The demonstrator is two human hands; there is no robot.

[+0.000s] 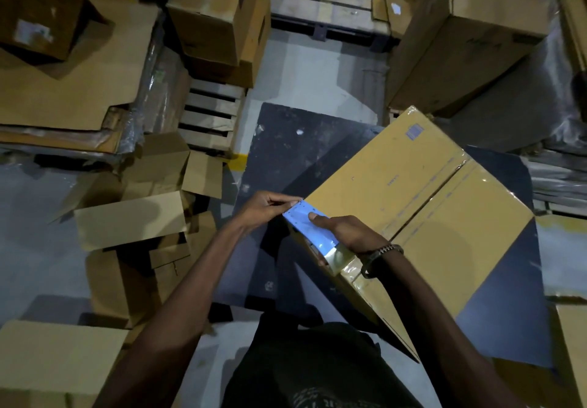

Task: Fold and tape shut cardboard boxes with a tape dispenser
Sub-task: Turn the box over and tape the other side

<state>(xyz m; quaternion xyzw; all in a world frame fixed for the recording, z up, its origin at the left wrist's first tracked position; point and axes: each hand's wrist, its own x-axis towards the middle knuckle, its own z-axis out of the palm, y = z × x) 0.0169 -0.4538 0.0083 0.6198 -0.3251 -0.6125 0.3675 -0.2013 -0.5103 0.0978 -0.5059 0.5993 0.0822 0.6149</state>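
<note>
Right now the box sits at about 3 o'clock from frame centre, on a dark mat laid over the grey floor. Top flaps are closed, w/ clear tape running along the middle seam from approx 1 o'clock down to 7 o'clock & over the near edge.

A strip of tape glares pale blue-white along the box's near-left edge. Left hand is at the strip's 11 o'clock end, at the box corner, fingers curled in & pinching that end. Right hand is at the 5 o'clock side, thumb laid flat on the strip, other fingers wrapped round a roll of tape that sits against the box edge; can't tell if it's in a dispenser. A watch is on the right wrist.

Both arms are bare; a dark shirt shows at 6 o'clock.

Round about: loose flattened cardboard & small open cartons at 9 o'clock, a wooden pallet at 10 o'clock w/ stacked boxes behind it, another pallet at 12 o'clock, a big carton at 1 o'clock. More cardboard lies at 7 o'clock & along the right edge.
</note>
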